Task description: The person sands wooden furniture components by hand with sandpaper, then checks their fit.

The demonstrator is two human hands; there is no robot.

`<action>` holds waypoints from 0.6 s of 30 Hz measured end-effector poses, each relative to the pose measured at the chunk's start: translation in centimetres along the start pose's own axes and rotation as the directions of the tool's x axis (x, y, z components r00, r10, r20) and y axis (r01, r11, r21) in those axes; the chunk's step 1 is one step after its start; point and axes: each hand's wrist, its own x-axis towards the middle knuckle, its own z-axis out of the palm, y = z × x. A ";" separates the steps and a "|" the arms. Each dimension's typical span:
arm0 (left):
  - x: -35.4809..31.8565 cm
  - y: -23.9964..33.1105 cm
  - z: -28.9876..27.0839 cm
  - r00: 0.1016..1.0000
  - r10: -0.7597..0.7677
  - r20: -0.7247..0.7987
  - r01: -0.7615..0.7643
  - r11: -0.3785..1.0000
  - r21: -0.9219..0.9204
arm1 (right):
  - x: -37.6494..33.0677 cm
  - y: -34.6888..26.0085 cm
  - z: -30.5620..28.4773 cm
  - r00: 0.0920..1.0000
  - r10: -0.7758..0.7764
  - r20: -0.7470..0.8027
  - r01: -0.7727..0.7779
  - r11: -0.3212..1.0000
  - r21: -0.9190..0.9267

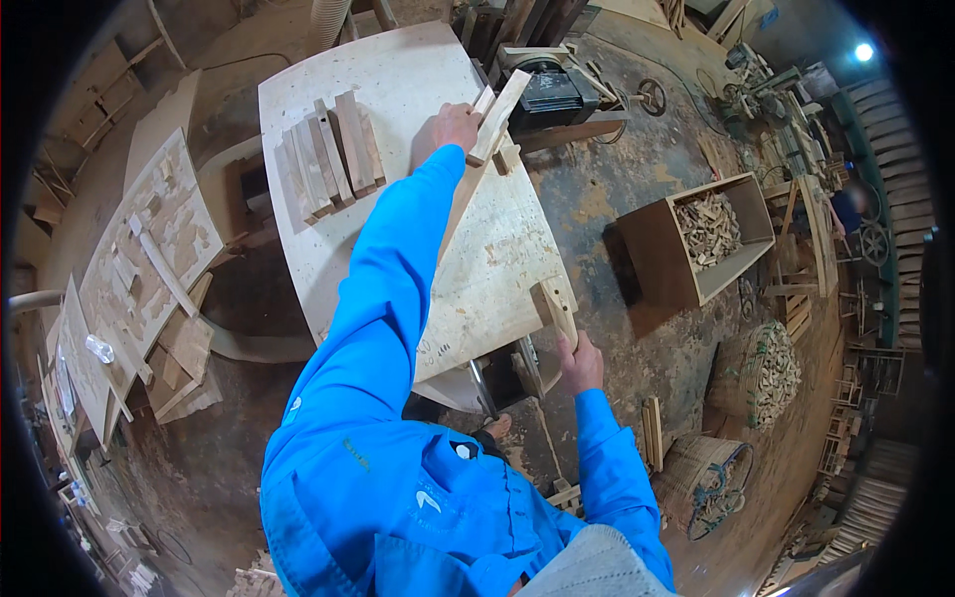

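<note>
My left hand [456, 126] reaches across to the far side of the pale worktable [497, 269]. Its fingers are closed at a wooden strip [502, 109] that stands at a slant by the table's far right edge; part of the grip is hidden. Next to that strip is a small wooden block [508, 158]. My right hand [580, 364], at the near right corner, is closed round the lower end of a short wooden piece [556, 306] with dark spots or holes. On the table's left half, several wooden strips [328, 154] lie side by side.
A dark motor [547, 95] stands just beyond the table. To the right are a wooden box [662, 254] of offcuts and two woven baskets [731, 378]. A scrap-strewn board [159, 234] is at left. Another person [849, 207] is far right.
</note>
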 end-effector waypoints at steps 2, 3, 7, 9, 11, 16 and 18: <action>-1.7 0.2 0.3 1.000 0.002 -0.030 -0.003 0.999 -0.036 | -0.8 1.0 -0.1 1.000 0.006 0.005 -0.006 1.000 -0.017; -2.7 0.3 0.5 0.998 0.001 -0.061 -0.005 0.998 -0.068 | -1.2 1.4 -0.3 1.000 0.011 0.013 -0.010 0.999 -0.031; -5.5 -0.6 0.4 0.993 0.044 -0.107 -0.062 0.983 -0.172 | -3.1 1.8 -0.5 1.000 0.003 0.007 -0.003 1.000 -0.011; -7.6 -0.1 0.2 0.996 0.029 -0.087 -0.044 0.982 -0.182 | -4.0 2.2 -0.8 0.999 0.035 0.039 -0.034 0.999 -0.023; -9.7 -0.2 -0.9 0.980 0.068 -0.190 -0.118 0.957 -0.264 | -4.8 2.3 -1.0 0.999 0.038 0.035 -0.038 0.999 -0.011; -15.5 -1.2 -5.5 0.998 0.034 -0.044 -0.051 0.870 -0.491 | -6.1 2.3 -1.2 1.000 0.019 0.022 -0.019 1.000 -0.012; -18.8 -1.3 -6.7 0.997 0.038 0.061 0.006 0.796 -0.605 | -6.6 2.5 -1.8 0.997 0.068 0.020 -0.067 0.996 -0.054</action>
